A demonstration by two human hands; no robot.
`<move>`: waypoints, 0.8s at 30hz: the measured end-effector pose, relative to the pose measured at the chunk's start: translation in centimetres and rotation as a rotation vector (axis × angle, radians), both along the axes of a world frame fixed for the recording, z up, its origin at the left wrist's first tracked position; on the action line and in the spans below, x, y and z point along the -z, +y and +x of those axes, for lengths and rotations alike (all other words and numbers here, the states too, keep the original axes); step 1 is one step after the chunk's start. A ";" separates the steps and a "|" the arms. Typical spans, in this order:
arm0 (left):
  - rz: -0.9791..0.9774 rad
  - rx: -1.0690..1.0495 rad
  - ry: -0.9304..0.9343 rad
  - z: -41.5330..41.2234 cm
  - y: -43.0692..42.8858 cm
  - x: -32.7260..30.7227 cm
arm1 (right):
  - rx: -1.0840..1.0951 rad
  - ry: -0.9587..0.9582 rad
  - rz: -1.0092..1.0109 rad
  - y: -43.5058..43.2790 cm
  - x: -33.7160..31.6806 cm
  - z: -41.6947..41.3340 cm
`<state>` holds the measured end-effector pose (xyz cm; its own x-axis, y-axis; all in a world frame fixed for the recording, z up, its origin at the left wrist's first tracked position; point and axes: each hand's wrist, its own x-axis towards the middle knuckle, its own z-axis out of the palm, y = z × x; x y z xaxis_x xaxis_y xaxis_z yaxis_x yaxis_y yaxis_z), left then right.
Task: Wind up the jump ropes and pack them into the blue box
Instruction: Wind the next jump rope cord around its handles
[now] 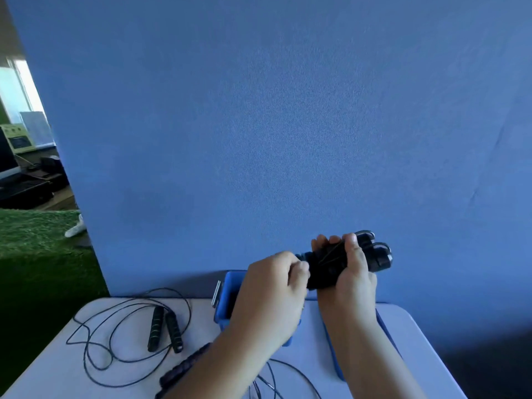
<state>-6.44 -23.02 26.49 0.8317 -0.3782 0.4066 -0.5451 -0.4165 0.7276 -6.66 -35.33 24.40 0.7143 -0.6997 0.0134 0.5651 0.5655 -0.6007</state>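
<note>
Forearms, two, bare, entered from the bottom edge, nearest the lens.

Blue backdrop [288, 110]: filled most of the view and stood upright behind the table.

White table [57, 370]: rounded far-left corner, with its left and far edges in view.

Green turf [34, 254]: lay beyond the left edge, with a dim desk area further back.

Blue box [227, 295]: stood at the table's far side against the backdrop. It was largely hidden behind the left hand [276, 283], and its inside could not be seen.

Loose jump rope [164, 326]: two black handles lay side by side on the table's left part, with thin cord looped around them.

Dark handle [184, 370]: lay near the front edge, partly under the left forearm, with cord strands just beside it.

Wound jump rope [325, 266]: a black bundle, raised above the box. The right hand [354, 272] was wrapped round it, and the left hand's curled fingers pinched its left end.
</note>
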 end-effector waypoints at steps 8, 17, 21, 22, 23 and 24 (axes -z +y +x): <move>-0.107 -0.004 -0.184 -0.5 -1.3 3.1 | -0.008 -0.011 0.064 0.5 -1.3 0.7; -0.322 0.043 0.177 0.2 -0.7 6.3 | -0.127 -0.129 0.122 0.3 -1.9 1.1; -0.351 0.208 0.233 1.9 -0.4 7.0 | -0.232 -0.161 0.131 0.5 -1.7 0.7; -0.335 0.265 0.232 2.7 -0.2 7.1 | -0.259 -0.163 0.127 0.5 -1.5 0.6; -0.282 0.314 0.219 3.6 0.1 7.2 | -0.283 -0.163 0.123 0.4 -1.4 0.6; -0.196 0.346 0.187 4.5 0.4 7.2 | -0.304 -0.161 0.122 0.4 -1.3 0.5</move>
<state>-1.97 -22.62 19.33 0.7360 -0.5779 0.3527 -0.4796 -0.0773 0.8741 -6.19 -34.92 25.71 0.8855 -0.4591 0.0717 0.4419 0.7843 -0.4355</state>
